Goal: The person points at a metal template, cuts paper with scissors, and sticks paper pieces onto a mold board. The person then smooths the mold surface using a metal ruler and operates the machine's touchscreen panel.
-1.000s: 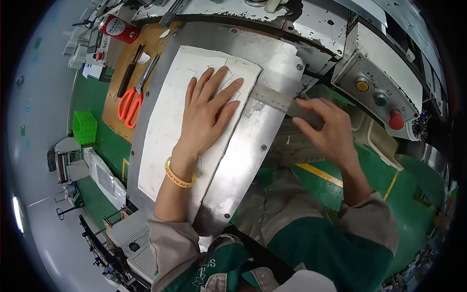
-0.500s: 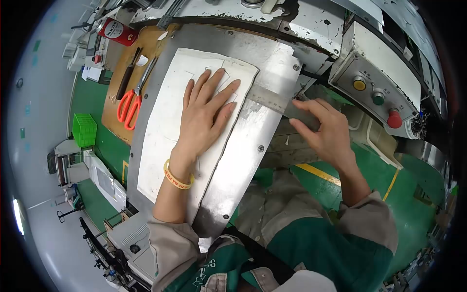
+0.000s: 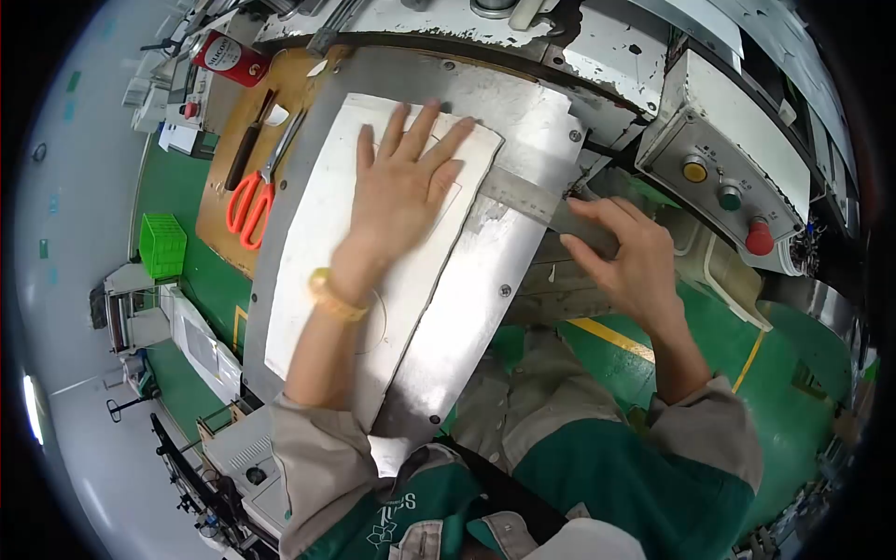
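A white sheet [image 3: 308, 271] with thin drawn lines lies on the metal plate [image 3: 457, 336]. Over the sheet's upper part is my left hand [image 3: 399, 201], fingers spread and slightly blurred, holding nothing; a yellow band circles that wrist. To the right, my right hand [image 3: 635, 252] grips the end of a flat metal ruler [image 3: 525, 196] between thumb and fingers. The ruler's far end meets the sheet's right edge, and whether it runs under the sheet is hidden.
Left of the plate, a wooden board [image 3: 224, 196] carries orange-handled scissors [image 3: 250, 207], a dark-handled tool [image 3: 245, 149] and a red can [image 3: 231, 58]. At the right stands a control box [image 3: 723, 168] with buttons. A green basket [image 3: 162, 245] sits far left.
My left hand has moved up the sheet, uncovering a curved drawn line near the wrist. My right hand keeps its grip on the ruler. The view has shifted slightly.
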`<state>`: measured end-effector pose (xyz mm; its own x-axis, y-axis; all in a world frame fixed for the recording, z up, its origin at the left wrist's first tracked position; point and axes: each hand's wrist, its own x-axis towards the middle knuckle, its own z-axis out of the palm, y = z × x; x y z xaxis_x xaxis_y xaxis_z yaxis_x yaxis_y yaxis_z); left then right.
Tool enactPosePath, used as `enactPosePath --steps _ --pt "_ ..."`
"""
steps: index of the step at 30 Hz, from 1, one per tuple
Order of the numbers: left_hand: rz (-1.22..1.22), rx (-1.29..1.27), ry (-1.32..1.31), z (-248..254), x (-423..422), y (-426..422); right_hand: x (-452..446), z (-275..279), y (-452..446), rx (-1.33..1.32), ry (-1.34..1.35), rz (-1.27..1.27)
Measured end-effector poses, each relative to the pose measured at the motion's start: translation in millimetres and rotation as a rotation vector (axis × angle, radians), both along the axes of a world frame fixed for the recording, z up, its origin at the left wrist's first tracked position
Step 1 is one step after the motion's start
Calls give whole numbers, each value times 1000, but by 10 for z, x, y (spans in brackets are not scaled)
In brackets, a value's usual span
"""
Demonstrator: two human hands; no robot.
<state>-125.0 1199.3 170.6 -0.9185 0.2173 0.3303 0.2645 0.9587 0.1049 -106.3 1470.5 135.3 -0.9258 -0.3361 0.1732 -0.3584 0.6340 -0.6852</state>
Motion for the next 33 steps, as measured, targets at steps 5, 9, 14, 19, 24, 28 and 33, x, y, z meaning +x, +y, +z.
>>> enactPosePath --steps 5,9,14,19,24,28,33 --pt "-18 -37 -160 -380 28 44 -23 -61 28 -11 83 36" --pt "-2 -92 -175 -361 35 45 -18 -34 26 5 86 32" --pt "-28 -104 -164 -329 1 -17 -16 -13 17 -5 13 15" --pt "-16 -16 -189 -334 90 68 -27 -19 5 0 46 23" --pt "-17 -48 -193 -319 84 59 -52 -12 36 13 23 89" --pt "-14 -73 -245 -321 59 39 248 566 598 -60 -119 -85" --pt "-22 442 -90 -50 132 -11 436 1434 2002 630 365 -472"
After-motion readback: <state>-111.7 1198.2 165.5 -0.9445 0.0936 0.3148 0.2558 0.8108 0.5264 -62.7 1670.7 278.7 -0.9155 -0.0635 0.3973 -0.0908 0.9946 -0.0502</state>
